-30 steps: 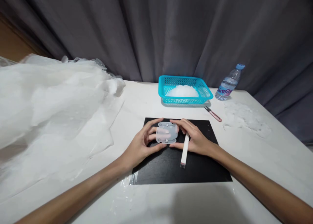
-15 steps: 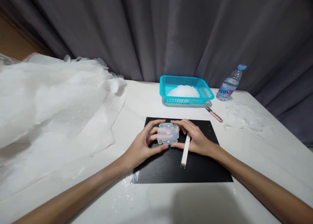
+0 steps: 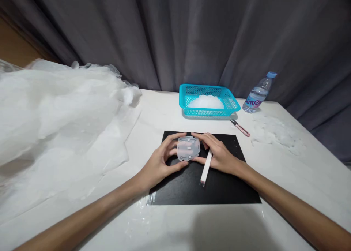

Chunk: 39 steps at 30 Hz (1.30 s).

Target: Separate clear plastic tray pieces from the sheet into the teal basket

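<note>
Delicately, left hand (image 3: 161, 158) and right hand (image 3: 220, 154) pinched a translucent, squarish plastic plate (image 3: 188, 149) edgewise, baring its face; the right seemingly also clasped a slim white stick (image 3: 206, 168).

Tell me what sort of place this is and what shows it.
Probably a small workstation for handwork, judging by the black mat laid on a white table, the blue perforated basket holding white material, and the pink-handled snips lying nearby.

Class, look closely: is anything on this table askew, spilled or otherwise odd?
Mildly untidy: the white heap at left lies rumpled and uneven, and translucent pieces lie loose at right, outside the basket. Nothing looks clearly damaged.
</note>
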Available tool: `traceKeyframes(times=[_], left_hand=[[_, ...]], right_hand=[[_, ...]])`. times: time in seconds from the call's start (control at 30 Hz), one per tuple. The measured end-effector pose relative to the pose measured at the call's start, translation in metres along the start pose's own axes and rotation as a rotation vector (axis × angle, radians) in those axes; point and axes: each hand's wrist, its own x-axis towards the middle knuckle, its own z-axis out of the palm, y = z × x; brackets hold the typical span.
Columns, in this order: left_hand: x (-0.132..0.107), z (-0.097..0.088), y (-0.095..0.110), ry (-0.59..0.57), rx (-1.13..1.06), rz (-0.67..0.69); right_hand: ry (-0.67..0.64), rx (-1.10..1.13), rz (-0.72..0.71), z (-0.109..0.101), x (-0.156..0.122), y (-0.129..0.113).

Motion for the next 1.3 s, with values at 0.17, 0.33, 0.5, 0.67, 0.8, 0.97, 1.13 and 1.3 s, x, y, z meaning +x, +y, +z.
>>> traceKeyframes(times=[0.17,0.33,0.5,0.67,0.8,0.97,1.13,1.3], left_hand=[[-0.001,0.000,0.000,-0.007,0.053,0.014],[-0.001,0.001,-0.001,0.044,0.038,-0.002],[0.000,0.001,0.000,0.011,-0.059,-0.033],[-0.001,-0.001,0.002,-0.041,-0.097,-0.040],[0.001,-0.002,-0.001,-0.023,-0.097,-0.025],[0.003,0.000,0.000,0.041,-0.081,-0.051],[0.004,0.002,0.002,0.074,-0.068,-0.090],[0.003,0.000,0.003,0.146,0.083,-0.057]], right_hand=[[-0.027,-0.047,0.006,0.000,0.000,0.000],[0.021,-0.069,0.006,0.001,0.001,0.001],[0.185,-0.250,-0.097,0.000,0.000,-0.006],[0.224,-0.350,-0.264,-0.001,-0.003,-0.008],[0.233,-0.322,-0.278,-0.001,-0.003,-0.007],[0.233,-0.304,-0.278,-0.002,-0.001,-0.007],[0.223,-0.263,-0.284,-0.002,0.000,-0.008],[0.244,-0.163,-0.228,0.001,0.001,-0.010]])
